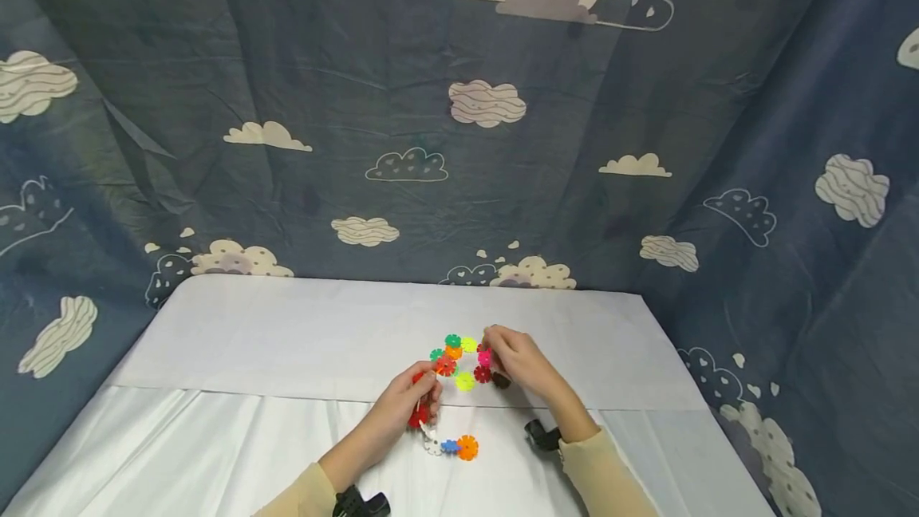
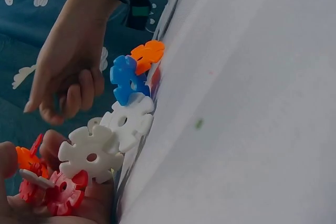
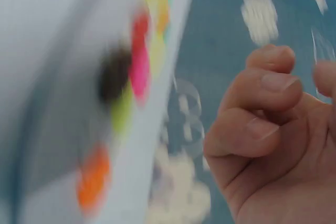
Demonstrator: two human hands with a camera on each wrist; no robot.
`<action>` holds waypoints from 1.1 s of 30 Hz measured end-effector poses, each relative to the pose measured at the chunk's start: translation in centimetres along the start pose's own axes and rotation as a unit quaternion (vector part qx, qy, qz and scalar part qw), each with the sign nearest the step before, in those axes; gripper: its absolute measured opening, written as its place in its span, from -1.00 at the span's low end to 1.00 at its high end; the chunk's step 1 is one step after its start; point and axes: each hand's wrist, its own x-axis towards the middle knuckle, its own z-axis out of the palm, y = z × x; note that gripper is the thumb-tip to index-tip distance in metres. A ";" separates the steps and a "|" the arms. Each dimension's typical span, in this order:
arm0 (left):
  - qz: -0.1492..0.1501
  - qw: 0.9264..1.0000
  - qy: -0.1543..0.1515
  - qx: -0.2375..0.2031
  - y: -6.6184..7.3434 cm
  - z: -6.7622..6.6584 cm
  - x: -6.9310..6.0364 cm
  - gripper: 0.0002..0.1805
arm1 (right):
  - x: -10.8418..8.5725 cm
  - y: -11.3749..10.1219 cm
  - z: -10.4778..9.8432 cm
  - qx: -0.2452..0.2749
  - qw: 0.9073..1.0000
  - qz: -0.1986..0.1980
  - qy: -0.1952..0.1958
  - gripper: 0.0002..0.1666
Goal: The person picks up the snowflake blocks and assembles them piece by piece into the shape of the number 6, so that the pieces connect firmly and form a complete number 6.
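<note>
My left hand [image 1: 397, 409] grips a chain of notched, flower-shaped plastic building discs. Red discs [image 2: 65, 192] lie among its fingers. From there the chain runs through white discs [image 2: 92, 153] and a blue disc [image 2: 126, 80] to an orange disc [image 1: 467, 447] at the free end. Over the loose discs hovers my right hand [image 1: 524, 359], its fingers loosely curled; nothing shows between them in the right wrist view. Beneath and beside it are a pink disc [image 1: 484, 358], a dark red disc [image 1: 483, 374] and a dark brown disc [image 1: 501, 380].
More loose discs lie on the white-covered table [image 1: 287, 341]: a green disc [image 1: 452, 340], a yellow disc [image 1: 465, 381] and others. A dark cloud-print curtain [image 1: 323, 102] hangs behind the table. Black wrist cameras [image 1: 543, 435] sit on both wrists.
</note>
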 end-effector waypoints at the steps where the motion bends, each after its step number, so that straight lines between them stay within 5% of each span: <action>1: -0.002 1.000 0.003 -0.004 0.0 0.0 0.0 -0.64 | -0.1 0.6 -0.9 -0.002 1.000 0.013 0.013 -0.51; 7: -0.005 1.000 0.017 -0.021 -0.2 -0.1 0.1 -0.57 | -1.2 3.9 -5.3 -0.076 0.993 0.078 0.037 -0.70; 13: 0.011 0.999 0.028 -0.018 -0.3 -0.4 0.1 -0.46 | -2.5 6.1 -5.0 -0.139 0.982 0.126 0.011 -0.74; 17: 0.018 0.999 0.032 -0.014 -0.3 -0.6 0.2 -0.57 | -2.5 6.4 -4.1 -0.159 0.981 0.110 0.014 -0.71; 24: 0.022 0.999 0.030 0.005 -0.3 -0.4 0.1 -0.62 | -2.4 6.0 -3.6 -0.122 0.988 0.097 0.007 -0.74; 29: 0.017 0.999 0.031 0.011 -0.1 -0.4 0.0 -0.54 | -2.3 3.7 -2.5 -0.079 0.995 0.065 0.015 -0.93; 33: 0.016 0.999 0.028 0.025 0.0 -0.3 0.0 -0.47 | -2.4 1.3 -1.0 -0.046 0.999 0.004 -0.010 -0.85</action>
